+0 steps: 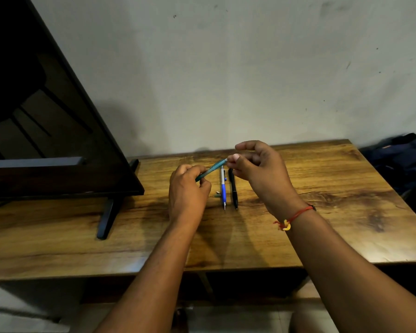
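My left hand grips the lower end of a teal pen, which slants up to the right above the wooden table. My right hand pinches the pen's upper tip between thumb and finger, and its other fingers are curled loosely above. Below the hands, a blue and white pen and a black pen lie side by side on the table, tips pointing toward me. A small pale piece lies just left of the blue pen.
A dark flat screen on black feet stands on the table's left half. A grey wall rises behind the table. Dark bags sit beyond the right edge. The table's front edge runs below my forearms.
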